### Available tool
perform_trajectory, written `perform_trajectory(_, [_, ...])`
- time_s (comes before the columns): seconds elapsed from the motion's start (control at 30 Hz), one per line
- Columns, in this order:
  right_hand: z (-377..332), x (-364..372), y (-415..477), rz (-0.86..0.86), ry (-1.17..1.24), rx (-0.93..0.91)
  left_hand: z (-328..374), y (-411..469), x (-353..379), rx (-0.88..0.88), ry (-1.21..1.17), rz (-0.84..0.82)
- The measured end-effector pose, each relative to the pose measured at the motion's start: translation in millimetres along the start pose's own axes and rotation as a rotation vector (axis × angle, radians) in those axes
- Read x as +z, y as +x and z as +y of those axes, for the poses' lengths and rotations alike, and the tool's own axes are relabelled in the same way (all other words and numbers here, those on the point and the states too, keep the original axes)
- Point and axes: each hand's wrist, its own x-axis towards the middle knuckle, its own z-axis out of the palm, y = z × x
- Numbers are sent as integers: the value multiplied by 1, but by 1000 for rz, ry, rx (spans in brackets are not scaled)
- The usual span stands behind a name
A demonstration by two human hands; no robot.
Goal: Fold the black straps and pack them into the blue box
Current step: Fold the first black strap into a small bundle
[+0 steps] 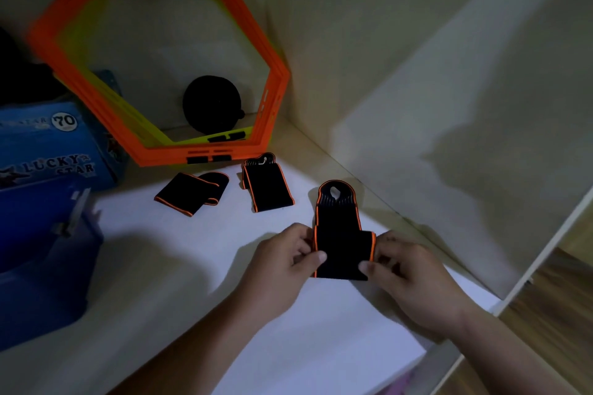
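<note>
- A person's left hand [288, 266] and right hand [410, 279] hold 1 black strap [340, 247], edged in orange, low over a white shelf [179, 266].
- The left thumb and curled fingers pinch the strap's left edge. The right thumb and curled fingers pinch its doubled-over right edge.
- The strap's rounded end, which has a small hole, points away from the person.
- Farther back on the shelf lie a left strap [192, 192] and a middle strap [268, 186], apart from each other. Both look already folded.
- The blue box [48, 151] sits at the far left, well apart from the hands. The dim light hides whether anything is inside.
- Orange hexagonal frames [154, 58] lean against the back wall, with a round black object [211, 104] behind them.
- The step in hand appears to be folding, with packing not yet begun.
- The next move likely calls for closing the fold, keeping the pinch so the elastic cannot spring open, then carrying it left to the box.
</note>
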Motion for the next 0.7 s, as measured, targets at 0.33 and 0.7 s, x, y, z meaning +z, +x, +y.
perform_trajectory(0.33, [-15,-2,20,46,-73,251,6,24,9,-27,377,40])
perform_trajectory(0.7, [-16,-6,17,28,27,236,5,6,-4,7,97,8])
